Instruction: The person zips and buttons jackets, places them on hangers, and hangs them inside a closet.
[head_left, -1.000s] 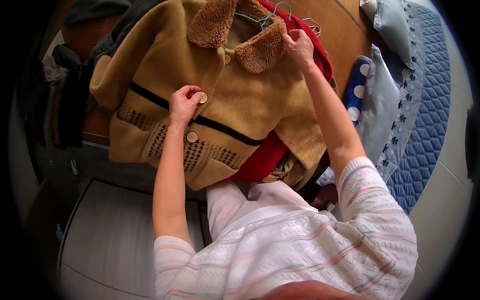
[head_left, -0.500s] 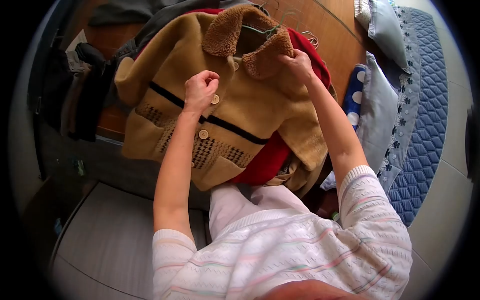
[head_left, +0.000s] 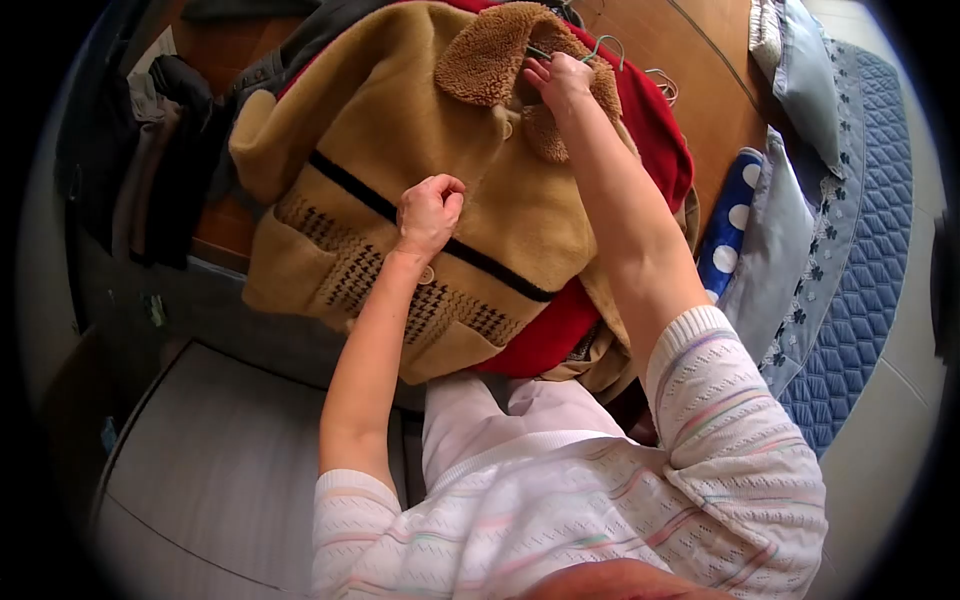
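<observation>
A tan coat (head_left: pixel 400 120) with a brown fleecy collar (head_left: pixel 485 60) lies spread out in front of me, a black stripe and dark houndstooth patterning across it. My right hand (head_left: pixel 560 82) is at the collar opening, over the green wire hanger (head_left: pixel 607 42), fingers partly apart; whether it touches the wire I cannot tell. On the coat's front, by the buttoned edge, my left hand (head_left: pixel 428 215) is closed with curled fingers, and anything inside them is hidden. A pale button (head_left: pixel 427 275) shows just below it.
Under the coat lies a red garment (head_left: pixel 655 140) on a wooden surface (head_left: pixel 690 70). Dark clothes (head_left: pixel 185 140) hang at the left. On the right are a blue polka-dot roll (head_left: pixel 730 225), pale pillows (head_left: pixel 775 235) and a blue quilted mat (head_left: pixel 860 250). A grey panel (head_left: pixel 230 460) stands lower left.
My right hand has left the collar's right flap and moved left and up to the hanger. My left hand, still closed, has shifted slightly right and down over the coat front.
</observation>
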